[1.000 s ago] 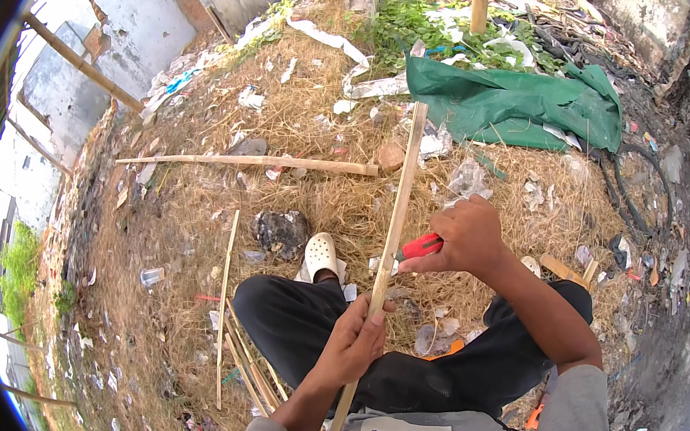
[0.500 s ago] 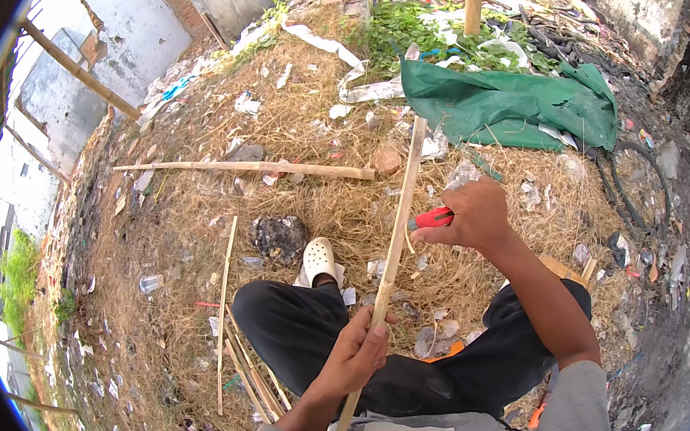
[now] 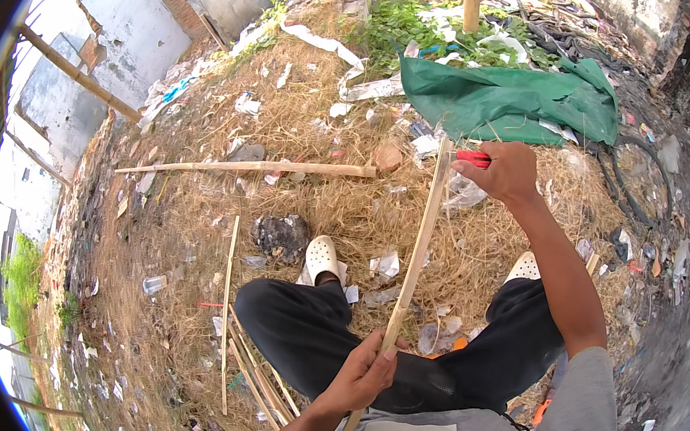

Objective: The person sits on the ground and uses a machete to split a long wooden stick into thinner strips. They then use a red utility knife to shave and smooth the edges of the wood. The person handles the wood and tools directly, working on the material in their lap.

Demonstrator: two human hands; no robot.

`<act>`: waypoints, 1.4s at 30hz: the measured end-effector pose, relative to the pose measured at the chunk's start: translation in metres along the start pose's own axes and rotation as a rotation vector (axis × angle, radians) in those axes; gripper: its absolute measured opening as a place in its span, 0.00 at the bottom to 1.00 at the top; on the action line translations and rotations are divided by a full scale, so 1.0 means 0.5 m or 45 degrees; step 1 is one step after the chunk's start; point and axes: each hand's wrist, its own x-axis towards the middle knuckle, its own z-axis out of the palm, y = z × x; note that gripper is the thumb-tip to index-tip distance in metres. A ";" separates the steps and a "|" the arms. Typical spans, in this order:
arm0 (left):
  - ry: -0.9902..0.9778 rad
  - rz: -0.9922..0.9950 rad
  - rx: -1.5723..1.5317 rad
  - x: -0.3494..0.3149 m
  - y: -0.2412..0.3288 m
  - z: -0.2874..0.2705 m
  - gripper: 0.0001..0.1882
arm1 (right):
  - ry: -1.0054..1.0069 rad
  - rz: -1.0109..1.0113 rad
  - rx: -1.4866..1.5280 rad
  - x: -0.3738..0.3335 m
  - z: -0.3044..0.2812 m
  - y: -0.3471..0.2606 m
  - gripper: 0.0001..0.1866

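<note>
A long pale bamboo strip [image 3: 412, 281] slants up from my lap, its far end pointing toward the green sheet. My left hand [image 3: 362, 373] is closed round its lower part, near my belly. In my right hand [image 3: 505, 173] is a red-handled utility knife [image 3: 474, 157], its front end at the strip's right edge close to the far tip. The blade itself is too small to make out. Several thinner bamboo strips [image 3: 254, 374] lie on the ground beside my left knee, with one thin strip [image 3: 228, 313] apart from them.
Another bamboo strip [image 3: 257, 169] lies crosswise on dry grass, left of the one I hold. A dark rock [image 3: 280, 237] sits by my left shoe. Beyond are a crumpled green sheet [image 3: 500, 97], a black hose [image 3: 647, 184] and a wooden post [image 3: 471, 6]. Litter is scattered around.
My right hand with the knife has moved away from me along the strip, toward its far end. The strip's far end has tilted to the right, and my left hand has shifted slightly right.
</note>
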 end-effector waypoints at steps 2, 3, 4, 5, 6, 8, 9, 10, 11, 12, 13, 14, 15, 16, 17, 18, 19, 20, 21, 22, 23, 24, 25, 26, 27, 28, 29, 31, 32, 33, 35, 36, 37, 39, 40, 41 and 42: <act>0.013 -0.023 -0.026 0.002 -0.004 0.003 0.12 | -0.058 -0.036 -0.043 0.002 0.000 0.007 0.39; 0.021 -0.024 -0.008 0.007 -0.004 0.000 0.12 | -0.032 0.130 -0.062 0.006 0.019 0.022 0.40; 0.025 -0.035 0.007 0.008 -0.007 0.000 0.12 | -0.012 0.304 -0.086 0.011 0.040 0.049 0.41; -0.127 -0.082 0.011 -0.005 -0.010 0.001 0.12 | 0.013 0.477 -0.102 0.025 0.051 0.076 0.42; -0.281 -0.121 0.017 -0.030 -0.012 0.005 0.13 | -0.048 0.733 -0.032 0.050 0.025 0.157 0.43; -0.178 -0.102 0.030 -0.063 -0.014 0.002 0.14 | -0.119 0.937 0.056 0.062 -0.003 0.218 0.45; -0.098 -0.075 -0.011 -0.059 -0.011 -0.013 0.14 | -0.120 0.879 0.032 0.054 -0.027 0.210 0.46; -0.019 -0.051 -0.061 -0.049 -0.010 -0.035 0.14 | -0.125 0.821 0.002 0.042 -0.049 0.204 0.47; 0.060 -0.022 -0.114 -0.037 -0.010 -0.046 0.15 | -0.182 0.765 0.028 0.039 -0.054 0.176 0.46; 0.011 -0.004 -0.107 -0.027 -0.008 -0.042 0.15 | -0.241 0.716 0.046 0.037 -0.053 0.125 0.45; -0.011 0.023 -0.089 -0.014 -0.004 -0.038 0.15 | -0.303 0.671 0.072 0.033 -0.049 0.077 0.45; -0.035 0.036 -0.065 -0.002 0.000 -0.037 0.15 | -0.334 0.625 0.095 0.025 -0.052 0.039 0.44; -0.071 0.043 -0.037 0.006 0.004 -0.035 0.15 | -0.359 0.592 0.111 0.011 -0.061 0.013 0.43; -0.086 0.068 -0.057 0.012 0.008 -0.032 0.15 | -0.397 0.547 0.105 -0.004 -0.062 0.001 0.42; -0.091 0.101 -0.078 0.017 0.012 -0.030 0.15 | -0.435 0.489 0.106 -0.014 -0.057 -0.011 0.41; -0.095 0.136 -0.100 0.020 0.015 -0.029 0.15 | -0.473 0.430 0.106 -0.024 -0.055 -0.021 0.40; -0.086 0.140 -0.117 0.023 0.017 -0.030 0.14 | -0.442 0.395 0.189 -0.034 -0.058 -0.031 0.39; -0.076 0.146 -0.135 0.026 0.018 -0.031 0.14 | -0.411 0.359 0.272 -0.044 -0.062 -0.040 0.38; -0.065 0.151 -0.154 0.028 0.020 -0.032 0.14 | -0.380 0.322 0.356 -0.053 -0.066 -0.051 0.38; -0.060 0.149 -0.158 0.031 0.022 -0.032 0.14 | -0.336 0.196 0.381 -0.062 -0.071 -0.063 0.36; -0.049 0.140 -0.163 0.032 0.024 -0.034 0.14 | -0.297 0.074 0.412 -0.075 -0.072 -0.077 0.35; -0.038 0.132 -0.167 0.034 0.024 -0.034 0.14 | -0.258 -0.049 0.444 -0.087 -0.074 -0.093 0.34; -0.045 0.118 -0.192 0.037 0.023 -0.033 0.15 | -0.291 -0.145 0.454 -0.104 -0.077 -0.111 0.35; -0.054 0.102 -0.213 0.041 0.023 -0.032 0.15 | -0.321 -0.239 0.464 -0.120 -0.081 -0.131 0.35; -0.064 0.087 -0.234 0.044 0.023 -0.031 0.15 | -0.350 -0.331 0.475 -0.131 -0.084 -0.146 0.35; -0.081 0.091 -0.236 0.047 0.026 -0.030 0.15 | -0.341 -0.379 0.471 -0.136 -0.086 -0.158 0.35; -0.100 0.094 -0.238 0.050 0.029 -0.027 0.15 | -0.332 -0.425 0.467 -0.139 -0.088 -0.168 0.35; -0.126 0.099 -0.256 0.056 0.028 -0.022 0.15 | -0.269 -0.481 0.435 -0.139 -0.087 -0.168 0.35; -0.133 0.101 -0.271 0.060 0.026 -0.019 0.15 | -0.215 -0.491 0.409 -0.134 -0.084 -0.162 0.35; -0.141 0.102 -0.286 0.064 0.024 -0.017 0.15 | -0.162 -0.501 0.382 -0.129 -0.081 -0.156 0.35; -0.156 0.091 -0.294 0.069 0.025 -0.015 0.15 | -0.093 -0.435 0.310 -0.114 -0.075 -0.143 0.35; -0.163 0.086 -0.298 0.070 0.024 -0.015 0.15 | -0.058 -0.401 0.274 -0.104 -0.071 -0.135 0.35; -0.182 0.048 -0.316 0.070 0.019 -0.014 0.15 | -0.004 -0.273 0.234 -0.085 -0.062 -0.116 0.35; -0.227 -0.041 -0.354 0.065 0.002 -0.006 0.15 | 0.098 -0.006 0.144 -0.057 -0.057 -0.066 0.34; -0.254 -0.060 -0.344 0.061 -0.005 0.000 0.15 | 0.085 -0.003 0.162 -0.058 -0.063 -0.054 0.34; -0.255 -0.055 -0.357 0.060 -0.006 -0.002 0.15 | 0.071 0.000 0.180 -0.058 -0.069 -0.044 0.34; -0.257 -0.050 -0.371 0.059 -0.005 -0.004 0.15 | 0.057 0.002 0.198 -0.057 -0.074 -0.040 0.34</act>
